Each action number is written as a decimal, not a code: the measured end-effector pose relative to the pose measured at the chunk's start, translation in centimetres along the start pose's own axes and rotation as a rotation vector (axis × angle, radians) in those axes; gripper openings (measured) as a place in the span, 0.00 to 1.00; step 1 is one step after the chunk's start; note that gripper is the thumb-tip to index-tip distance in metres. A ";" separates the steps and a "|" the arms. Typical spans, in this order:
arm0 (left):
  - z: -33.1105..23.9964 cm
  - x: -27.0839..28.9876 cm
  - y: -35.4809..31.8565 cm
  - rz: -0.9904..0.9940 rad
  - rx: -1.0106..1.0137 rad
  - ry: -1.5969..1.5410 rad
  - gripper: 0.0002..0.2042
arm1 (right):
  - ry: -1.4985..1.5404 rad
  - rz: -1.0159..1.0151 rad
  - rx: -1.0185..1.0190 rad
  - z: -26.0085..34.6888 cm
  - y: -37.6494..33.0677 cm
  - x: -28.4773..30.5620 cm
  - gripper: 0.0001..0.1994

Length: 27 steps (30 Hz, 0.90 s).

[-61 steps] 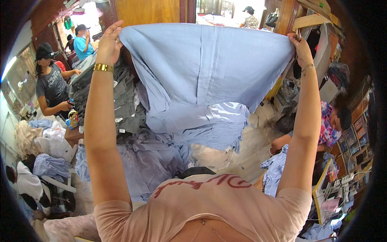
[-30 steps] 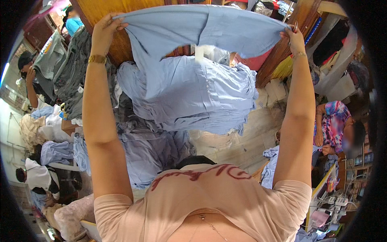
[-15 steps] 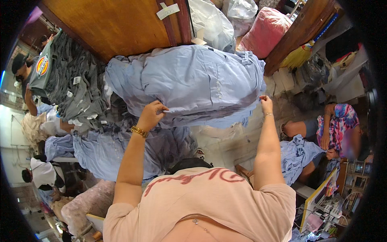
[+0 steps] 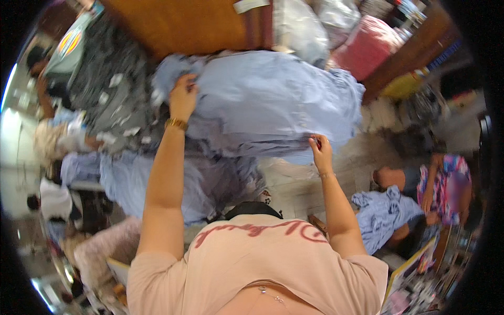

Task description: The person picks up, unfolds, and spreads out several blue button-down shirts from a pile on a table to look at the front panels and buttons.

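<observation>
A thick stack of light-blue buttoned garments (image 4: 252, 100) lies in front of me, its top piece spread wide with a row of buttons toward the right. At the stack's left end, my left hand (image 4: 184, 97) has its fingers curled on the cloth, somewhat blurred by motion. My right hand (image 4: 321, 152) pinches the near edge of the top garment, right of the middle. A gold watch sits on my left wrist, and a thin bracelet on my right.
Dark grey garments (image 4: 113, 84) are heaped on the left. More blue garments (image 4: 157, 181) lie below them. A wooden panel (image 4: 184, 26) stands behind the stack, beside plastic bags (image 4: 302, 31) and a red bundle (image 4: 362, 47). At right, a person (image 4: 443, 184) sits with blue cloth.
My left hand has moved from the near edge up to the stack's left end. My right hand has shifted left from the right end to the near edge. The view has moved and blurred.
</observation>
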State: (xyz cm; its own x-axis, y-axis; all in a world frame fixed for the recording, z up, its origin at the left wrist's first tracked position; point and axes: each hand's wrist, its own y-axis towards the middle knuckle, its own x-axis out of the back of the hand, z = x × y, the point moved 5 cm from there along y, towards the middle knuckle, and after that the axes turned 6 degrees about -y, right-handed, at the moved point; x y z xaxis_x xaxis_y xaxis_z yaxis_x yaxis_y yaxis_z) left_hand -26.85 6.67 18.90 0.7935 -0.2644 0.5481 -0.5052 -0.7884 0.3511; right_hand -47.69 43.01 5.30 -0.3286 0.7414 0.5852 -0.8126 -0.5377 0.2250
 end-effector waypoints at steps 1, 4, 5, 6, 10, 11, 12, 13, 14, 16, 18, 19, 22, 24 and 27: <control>1.1 0.6 -0.3 0.166 -0.005 0.111 0.15 | 0.055 0.068 -0.059 0.6 -1.2 -0.9 0.06; 1.6 5.8 -3.6 0.515 0.055 0.096 0.18 | 0.074 0.253 -0.121 0.6 -6.2 -4.4 0.07; 2.4 8.5 -5.1 0.591 0.084 0.018 0.18 | 0.058 0.297 -0.113 1.0 -7.8 -5.9 0.08; 3.9 11.4 -6.8 0.581 0.154 -0.040 0.18 | 0.150 0.397 -0.195 0.8 -9.8 -7.5 0.08; 14.4 24.7 -14.5 0.389 0.405 -0.007 0.16 | 0.201 0.666 -0.200 2.5 -17.6 -14.5 0.07; 18.5 28.2 -16.7 0.310 0.466 0.069 0.15 | 0.140 0.698 -0.118 3.4 -18.9 -16.1 0.07; 22.7 31.5 -19.4 0.226 0.548 0.202 0.13 | 0.181 0.765 -0.168 5.5 -20.0 -17.6 0.06; 27.0 34.5 -22.4 0.143 0.625 0.332 0.12 | 0.206 0.815 -0.266 6.8 -21.0 -19.4 0.06; 31.4 37.1 -26.1 0.056 0.750 0.218 0.12 | 0.229 0.867 -0.365 8.1 -21.9 -21.1 0.06; 38.3 40.1 -32.9 -0.015 0.914 0.168 0.11 | 0.316 0.864 -0.574 11.5 -24.2 -24.0 0.06; 40.8 40.5 -35.0 -0.002 0.872 0.274 0.12 | 0.413 0.716 -0.868 11.5 -26.7 -26.3 0.07; 40.9 39.5 -35.4 -0.029 0.804 0.321 0.13 | 0.460 0.638 -1.008 11.0 -28.2 -27.4 0.08; 41.0 37.8 -35.3 -0.293 0.622 0.140 0.14 | 0.189 0.458 -0.694 5.7 -30.0 -29.4 0.08; 36.9 38.1 -33.3 -0.324 0.584 0.323 0.14 | -0.021 0.283 -0.370 5.4 -30.4 -29.0 0.07; 34.5 39.2 -31.8 -0.292 0.341 0.277 0.12 | 0.093 0.156 -0.339 9.5 -30.3 -27.2 0.06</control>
State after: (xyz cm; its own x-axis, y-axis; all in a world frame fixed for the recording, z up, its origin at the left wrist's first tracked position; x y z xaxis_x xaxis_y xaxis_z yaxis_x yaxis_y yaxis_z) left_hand 31.99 2.19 2.99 0.7421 0.1138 0.6605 -0.1007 -0.9554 0.2777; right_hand -9.55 35.28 -10.01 -0.4901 0.7030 0.5153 -0.8576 -0.4948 -0.1406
